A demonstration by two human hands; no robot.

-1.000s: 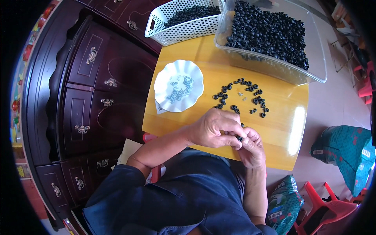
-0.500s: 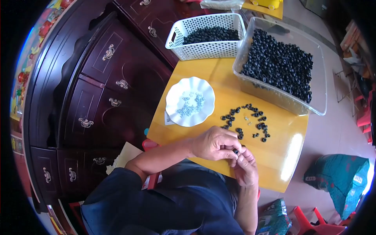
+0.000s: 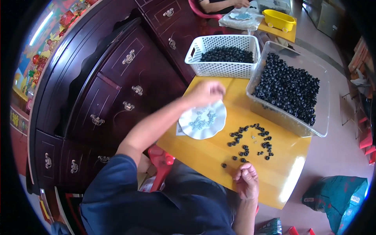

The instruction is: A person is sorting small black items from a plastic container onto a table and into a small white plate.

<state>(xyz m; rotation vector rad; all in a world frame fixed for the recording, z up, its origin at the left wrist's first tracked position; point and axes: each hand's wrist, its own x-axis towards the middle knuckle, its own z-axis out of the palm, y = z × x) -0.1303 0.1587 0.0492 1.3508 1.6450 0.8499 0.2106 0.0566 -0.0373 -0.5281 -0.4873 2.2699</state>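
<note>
My left hand [image 3: 206,93], blurred by motion, is over the far rim of a white scalloped plate [image 3: 192,132], with fingers curled in. Whatever it may hold cannot be made out. Small pale, clear-looking pieces [image 3: 204,118] lie on that plate. Near the table's front edge is my right hand [image 3: 247,182], its thumb and fingertips pinched together; anything between them is too small to see. Just beyond these fingertips, small round black parts with a hole [image 3: 245,148] lie scattered in a loose arc. One black part [image 3: 224,165] sits apart, left of my right hand.
A white perforated basket [image 3: 223,70] and a clear plastic bin [image 3: 282,114], both holding many black parts, stand at the yellow table's [image 3: 270,186] far side. Dark wooden drawers [image 3: 113,94] rise at left. Teal bags [image 3: 333,199] are at right. Another person's hand [image 3: 241,4] shows at the back.
My hands have separated. The left went up and leftward from the right hand to beyond the plate, while the right stays near the front edge. The view has shifted, showing more of the back.
</note>
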